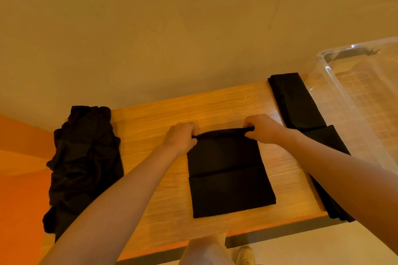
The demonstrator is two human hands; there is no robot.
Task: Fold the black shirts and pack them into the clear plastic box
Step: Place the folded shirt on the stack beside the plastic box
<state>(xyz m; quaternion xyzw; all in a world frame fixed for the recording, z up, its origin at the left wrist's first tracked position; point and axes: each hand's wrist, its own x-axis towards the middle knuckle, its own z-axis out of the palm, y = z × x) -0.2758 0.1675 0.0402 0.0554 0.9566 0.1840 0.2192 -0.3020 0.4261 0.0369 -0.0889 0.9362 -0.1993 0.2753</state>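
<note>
A black shirt is being folded on the wooden bench (150, 178), gripped at its far edge by both hands.

Near the front edge of the bench, a partly folded black shirt (228, 178) is laid flat. Its far edge is pinched at the left corner by the left hand (181, 137) and at the right corner by the right hand (262, 128), fingers curled around the cloth. A crumpled heap of black shirts (84, 163) is draped over the left edge. Folded black shirts (299, 103) are lined along the right edge, just beside the clear plastic box (355, 92) at the far right corner.
</note>
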